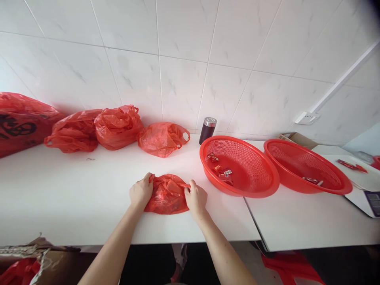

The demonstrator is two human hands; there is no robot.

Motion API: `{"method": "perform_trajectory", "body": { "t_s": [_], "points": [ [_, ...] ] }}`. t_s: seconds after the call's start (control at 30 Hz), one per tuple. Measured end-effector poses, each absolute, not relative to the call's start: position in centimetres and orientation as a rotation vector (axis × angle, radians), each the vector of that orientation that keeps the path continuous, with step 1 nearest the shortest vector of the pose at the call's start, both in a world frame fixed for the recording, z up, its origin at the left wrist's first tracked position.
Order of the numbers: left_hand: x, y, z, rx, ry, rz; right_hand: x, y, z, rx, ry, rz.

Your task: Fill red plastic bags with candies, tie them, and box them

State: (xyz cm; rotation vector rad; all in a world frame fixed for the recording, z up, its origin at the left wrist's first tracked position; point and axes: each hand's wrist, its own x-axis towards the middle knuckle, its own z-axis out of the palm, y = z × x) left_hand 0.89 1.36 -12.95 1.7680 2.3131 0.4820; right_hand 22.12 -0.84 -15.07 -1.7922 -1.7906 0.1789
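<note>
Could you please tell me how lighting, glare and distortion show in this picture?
All in the head view: bright, soft light, the tiled wall palest at far left; small white glints on the held red bag; the right-hand basket looks stretched, likely lens distortion; a dark, blurry patch at the top right corner.

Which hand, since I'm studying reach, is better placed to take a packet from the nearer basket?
Probably the right hand: it is closer to the basket; the left hand is across the red bag. Both hold the bag, so the right must release first.
</note>
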Motion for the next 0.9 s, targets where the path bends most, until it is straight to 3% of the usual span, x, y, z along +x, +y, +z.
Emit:
{"method": "perform_trajectory", "body": {
  "t_s": [0.53, 0.7, 0.83, 0.9],
  "points": [
    [-1.8, 1.1, -11.9, 1.549, 2.19, 0.806, 24.7, -5.6, -14.6, -1.4, -1.475, 0.743],
    [0.4, -0.1, -9.0, 1.887, 2.074, 0.952, 24.8, -5.3, -14.8, -1.305, -1.334, 0.888],
    [3.9, -0.4, -6.9, 2.351, 1.418, 0.536, 24.9, -5.4, -14.9, -1.229, -1.266, 0.981],
    [4.7, 0.4, -6.0, 2.282, 1.392, 0.409, 25.1, -5.5, -14.7, -1.188, -1.212, 1.009]
  ]
}}
